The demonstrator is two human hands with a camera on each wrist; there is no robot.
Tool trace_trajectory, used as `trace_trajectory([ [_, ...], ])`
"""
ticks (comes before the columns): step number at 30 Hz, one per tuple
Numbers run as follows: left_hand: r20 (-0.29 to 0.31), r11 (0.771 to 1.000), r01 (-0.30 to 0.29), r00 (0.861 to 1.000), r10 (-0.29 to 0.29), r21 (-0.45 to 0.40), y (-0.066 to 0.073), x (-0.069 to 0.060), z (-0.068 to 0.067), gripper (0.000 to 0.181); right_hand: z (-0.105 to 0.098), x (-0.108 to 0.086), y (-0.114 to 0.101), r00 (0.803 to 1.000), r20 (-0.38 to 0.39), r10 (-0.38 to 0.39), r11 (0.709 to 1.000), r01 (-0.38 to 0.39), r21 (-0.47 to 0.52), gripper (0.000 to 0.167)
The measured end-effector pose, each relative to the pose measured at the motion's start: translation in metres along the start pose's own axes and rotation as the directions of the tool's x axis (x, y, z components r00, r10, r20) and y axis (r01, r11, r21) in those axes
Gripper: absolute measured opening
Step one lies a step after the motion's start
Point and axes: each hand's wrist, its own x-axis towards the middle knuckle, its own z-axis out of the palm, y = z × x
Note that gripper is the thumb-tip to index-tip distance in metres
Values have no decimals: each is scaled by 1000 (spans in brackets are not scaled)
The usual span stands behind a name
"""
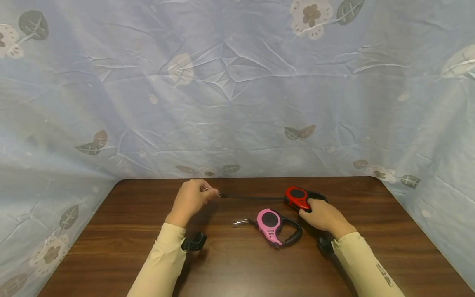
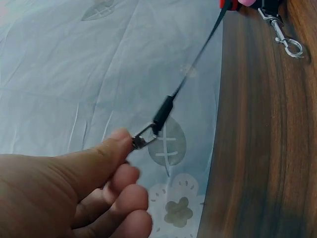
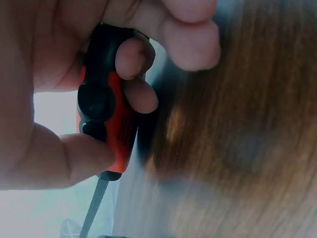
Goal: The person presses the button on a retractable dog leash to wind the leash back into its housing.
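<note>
The red leash [image 1: 294, 200] is sitting at the far side of the table, right of the middle, with the right hand [image 1: 323, 215] clamping its body. Its black strap [image 1: 256, 198] is running left to the left hand [image 1: 190, 201], whose thumb and fingertips are pinching the clip [image 2: 147, 134]. Nearer, between the hands, a pink leash [image 1: 262, 218] is lying flat, its metal hook [image 1: 241, 222] pointing left. The table [image 1: 230, 268] is showing dark brown wood grain. Pale blue cloth [image 1: 230, 115] is hanging wrinkled behind it and along both sides, bearing leaves and flowers. Pale yellow sleeves [image 1: 159, 262] are covering both forearms.

The left wrist view is showing the clip's metal and the strap's thick black end, tiny from the head. The right wrist view is revealing black buttons [image 3: 95, 101] on the red leash and the thumb pressing its casing.
</note>
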Motion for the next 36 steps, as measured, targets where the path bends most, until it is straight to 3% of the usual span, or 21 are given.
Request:
trace_trajectory([
  [6,-114,1000,13,993,-14,-7,1,1,-1,21,-1,1,1,1000,-3,-29,999,29,-33,45],
  [18,-219,1000,-16,976,15,-1,0,-1,-1,21,-2,0,-1,999,-34,-24,1000,24,1,37],
  [24,-250,1000,-16,968,13,-10,4,3,-1,15,-2,-2,-1,1000,-19,-6,999,7,50,25],
  [32,-258,1000,-14,966,13,0,4,2,0,15,0,-2,0,1000,-7,-13,997,13,81,29],
  [36,-261,1000,-16,965,16,3,4,0,0,15,1,-2,0,999,-38,-36,996,39,77,24],
])
